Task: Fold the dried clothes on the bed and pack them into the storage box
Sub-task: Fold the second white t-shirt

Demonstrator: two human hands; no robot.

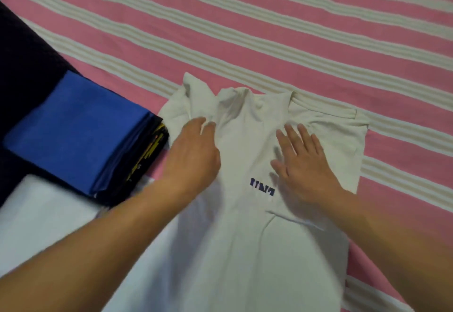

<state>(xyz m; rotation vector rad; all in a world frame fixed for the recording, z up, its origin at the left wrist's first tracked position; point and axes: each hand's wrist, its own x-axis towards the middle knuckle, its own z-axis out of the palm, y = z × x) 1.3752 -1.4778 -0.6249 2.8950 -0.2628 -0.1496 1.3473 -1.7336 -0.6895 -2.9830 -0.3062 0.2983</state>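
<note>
1. Head view: a white T-shirt (247,145) lies on the striped bed (318,42), long axis running away from the person, collar farthest.
2. Left hand (193,152) pinches the left shoulder fabric; right hand (301,162) presses flat, fingers spread.

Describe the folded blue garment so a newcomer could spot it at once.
Start from the pink-and-white striped bedsheet and go to its left edge. There a stack of folded clothes sits beside the white T-shirt. The folded blue garment tops that stack, the only bright blue piece, above dark items with yellow print.
</note>
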